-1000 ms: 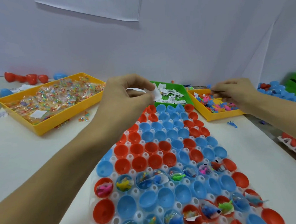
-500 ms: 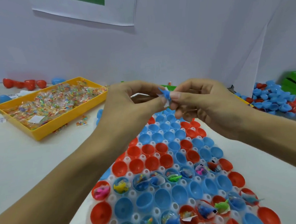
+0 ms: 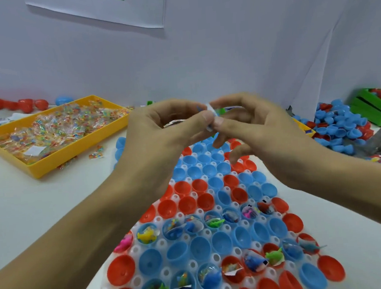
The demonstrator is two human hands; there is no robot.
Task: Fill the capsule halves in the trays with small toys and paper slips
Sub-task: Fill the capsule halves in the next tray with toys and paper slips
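1. Hands meet above the far part of the tray [image 3: 162, 244]: our left hand [image 3: 161, 132] and right hand [image 3: 249, 126] are raised off the tabletop [image 3: 31, 209], fingertips touching.
2. Left fingers are curled, thumb and forefinger pinching a white slip [image 3: 210, 120]; another pale strip shows inside the curl of that hand.
3. Right thumb and forefinger pinch the same slip from the other side, while the other right fingers hang loosely bent below. A speck of blue shows at the pinch, too blurred for us to tell what it is.
4. The tray is white with round holes and lies on the tabletop in front of us, packed with red and blue capsule halves [image 3: 201, 248], open side up.
5. Two rows near us hold fillings: a yellow toy [image 3: 147, 235], a green toy [image 3: 215, 222], a pink toy [image 3: 124, 243] at the left edge, and further toys and slips in the row nearest us. Between them runs a row of blue halves with nothing in them, and the halves beyond toward the hands also stand bare.
6. A yellow bin [image 3: 57, 158] of small clear packets sits at far left, with a few packets spilled just beside it.
7. A pile of loose blue and red halves [image 3: 337, 129] lies at far right, next to a green bin [image 3: 371, 106].
8. Red and blue capsules [image 3: 24, 105] lie by the wall behind the yellow bin.
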